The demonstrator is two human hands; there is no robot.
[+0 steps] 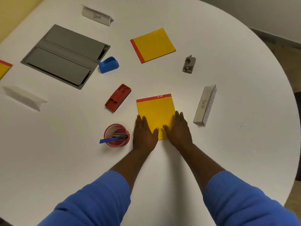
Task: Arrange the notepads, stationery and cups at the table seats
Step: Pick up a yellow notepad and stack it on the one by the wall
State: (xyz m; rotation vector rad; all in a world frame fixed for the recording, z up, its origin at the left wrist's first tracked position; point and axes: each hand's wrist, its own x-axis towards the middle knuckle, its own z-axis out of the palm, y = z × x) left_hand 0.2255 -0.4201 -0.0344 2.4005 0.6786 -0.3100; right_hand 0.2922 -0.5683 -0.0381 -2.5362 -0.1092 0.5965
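A yellow notepad with a red top strip (155, 110) lies flat on the white round table (228, 144) in front of me. My left hand (144, 134) rests flat on its near left corner and my right hand (178, 131) on its near right corner, fingers together, thumbs on the yellow cover. A red mesh cup (116, 135) holding a blue pen and a cutter stands just left of my left hand. A second yellow notepad (154, 44) lies further back. A third notepad (4, 68) shows at the left edge.
A red board eraser (118, 97), a blue tape dispenser (108, 64) and a grey hole punch (189, 64) lie around the pads. Name tents stand at the right, marked BETA (204, 106), at the back (97, 15) and at the left (24, 97). A grey cable hatch (65, 56) is set into the table.
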